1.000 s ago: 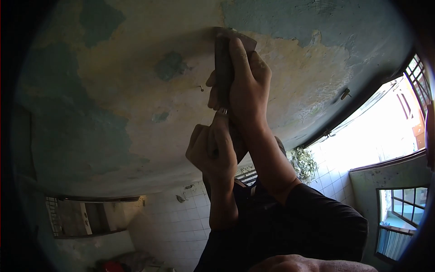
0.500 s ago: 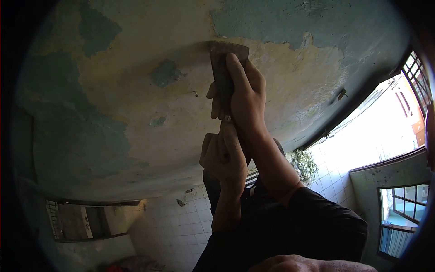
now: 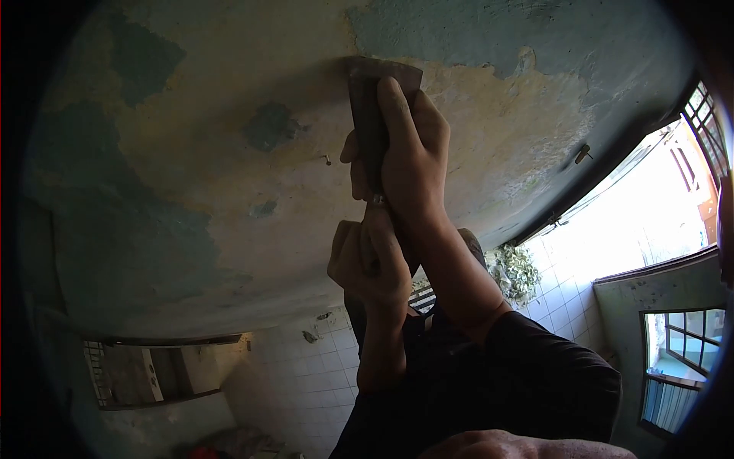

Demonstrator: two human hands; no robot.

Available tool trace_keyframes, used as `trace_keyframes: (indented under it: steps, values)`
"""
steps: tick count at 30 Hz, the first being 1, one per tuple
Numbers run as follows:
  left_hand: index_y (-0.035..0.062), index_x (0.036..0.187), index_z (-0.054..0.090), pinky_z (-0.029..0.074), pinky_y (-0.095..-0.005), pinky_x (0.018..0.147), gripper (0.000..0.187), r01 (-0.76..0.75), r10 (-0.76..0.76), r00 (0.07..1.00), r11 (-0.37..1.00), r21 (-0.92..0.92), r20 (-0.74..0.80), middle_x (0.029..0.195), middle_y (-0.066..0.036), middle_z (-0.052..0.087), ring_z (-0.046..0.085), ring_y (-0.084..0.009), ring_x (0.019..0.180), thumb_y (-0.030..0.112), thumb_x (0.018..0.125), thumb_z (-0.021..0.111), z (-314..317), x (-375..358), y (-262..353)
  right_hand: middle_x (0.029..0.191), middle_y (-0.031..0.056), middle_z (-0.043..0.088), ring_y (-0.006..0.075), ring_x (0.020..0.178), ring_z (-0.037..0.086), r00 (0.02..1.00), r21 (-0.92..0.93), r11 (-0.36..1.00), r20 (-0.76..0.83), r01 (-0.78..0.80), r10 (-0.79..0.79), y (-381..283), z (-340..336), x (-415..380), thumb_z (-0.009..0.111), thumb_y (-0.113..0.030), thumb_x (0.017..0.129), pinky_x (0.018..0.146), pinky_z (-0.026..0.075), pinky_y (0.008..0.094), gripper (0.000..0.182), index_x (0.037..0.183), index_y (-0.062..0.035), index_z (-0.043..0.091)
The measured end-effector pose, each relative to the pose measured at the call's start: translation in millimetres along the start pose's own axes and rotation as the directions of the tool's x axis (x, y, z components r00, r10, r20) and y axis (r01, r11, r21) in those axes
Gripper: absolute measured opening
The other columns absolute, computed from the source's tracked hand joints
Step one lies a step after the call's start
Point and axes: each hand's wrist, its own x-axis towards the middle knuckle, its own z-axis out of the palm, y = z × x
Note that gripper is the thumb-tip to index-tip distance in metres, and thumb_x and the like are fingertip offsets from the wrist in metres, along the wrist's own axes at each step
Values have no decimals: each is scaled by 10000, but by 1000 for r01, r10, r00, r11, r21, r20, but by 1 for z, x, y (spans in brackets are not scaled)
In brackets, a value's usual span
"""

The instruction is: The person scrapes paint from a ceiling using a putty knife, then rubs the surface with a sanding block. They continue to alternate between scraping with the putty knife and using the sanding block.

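A scraper (image 3: 368, 126) with a wide, flared blade is held upright against a wall surface (image 3: 229, 191) of peeling blue-green paint over a pale yellowish layer. My right hand (image 3: 417, 157) grips its upper part, thumb flat along the front near the blade and fingers curled behind. Below it, my left hand (image 3: 371, 260) is closed around the lower end of the handle, where a small shiny spot shows between the hands. The blade's top edge meets the wall just under a ragged border of blue-green paint (image 3: 489, 34).
A small hook (image 3: 327, 160) sticks out left of the scraper, and a peg-like fitting (image 3: 583, 154) to the right. Flakes (image 3: 516, 271) lie heaped by white tiles (image 3: 554, 302). A bright opening and a barred window (image 3: 684, 344) stand at right.
The scraper and both hands have shifted slightly left. Its blade has slid a short way up the wall, closer to the paint border. Both grips look the same.
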Motion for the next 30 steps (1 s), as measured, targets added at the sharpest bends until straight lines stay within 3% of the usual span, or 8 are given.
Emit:
trace_keyframes:
  steps: [3, 9, 11, 16, 18, 20, 22, 30]
  values:
    - [-8, 989, 716, 353, -330, 474, 152, 27, -26, 1000, 998, -61, 13, 588, -62, 532, 478, -189, 525, 55, 958, 581, -5, 8, -4, 613, 156, 633, 176, 351, 538, 996, -6, 997, -33, 80, -80, 8, 4, 5, 489, -281, 1091, 324, 398, 285, 351, 1112, 67, 536]
    - [-10, 968, 723, 348, -338, 471, 161, -24, 25, 1000, 999, -48, 19, 565, -62, 498, 468, -191, 513, 66, 952, 582, -17, 25, -3, 600, 146, 622, 166, 332, 496, 997, 54, 998, -72, 38, -34, -3, 19, 2, 513, -329, 1081, 307, 369, 280, 353, 1043, 20, 556]
    - [-60, 1079, 702, 382, -369, 510, 247, 40, -35, 991, 999, -35, 128, 664, -142, 590, 492, -249, 542, 97, 1002, 528, -25, 25, 3, 597, 143, 619, 164, 330, 493, 995, 48, 998, -87, 52, -48, 1, 18, 1, 518, -326, 1079, 307, 367, 280, 346, 1034, 15, 556]
    - [-63, 1054, 720, 395, -379, 530, 271, 168, -155, 981, 980, -108, 118, 642, -139, 583, 516, -229, 559, 151, 1007, 562, -17, 5, 12, 603, 138, 624, 167, 340, 516, 986, 3, 991, -101, 131, -130, 3, 8, -6, 521, -304, 1082, 316, 375, 286, 341, 1030, 33, 523]
    - [-68, 1039, 720, 404, -382, 538, 276, 144, -140, 989, 986, -83, 44, 638, -137, 585, 532, -234, 572, 161, 1003, 570, -9, -2, 18, 585, 129, 605, 148, 313, 460, 989, -53, 998, -142, 21, -28, 0, 5, -9, 529, -315, 1074, 308, 350, 275, 322, 998, -5, 569]
    - [-70, 1041, 713, 412, -390, 541, 288, 231, -223, 971, 968, -96, 87, 645, -137, 596, 538, -248, 582, 168, 1010, 555, -6, -8, 16, 582, 127, 604, 147, 311, 458, 991, -63, 998, -135, 1, -10, 1, 0, -7, 528, -316, 1074, 307, 348, 273, 323, 1002, -3, 570]
    - [-24, 1007, 740, 416, -337, 496, 178, 175, -167, 983, 978, -114, 77, 688, -89, 664, 541, -192, 559, 94, 980, 610, -1, -10, 13, 580, 125, 603, 146, 309, 457, 992, -75, 997, -129, -18, 8, 1, -4, -4, 528, -317, 1074, 307, 346, 271, 325, 1007, -2, 571]
    - [-22, 951, 716, 403, -337, 477, 158, 39, -40, 999, 999, 16, 33, 672, -86, 641, 537, -206, 559, 83, 976, 600, 8, -8, 12, 577, 127, 601, 147, 307, 457, 994, -64, 997, -97, 39, -46, 2, -4, 3, 520, -326, 1075, 299, 339, 272, 345, 1050, 13, 575]
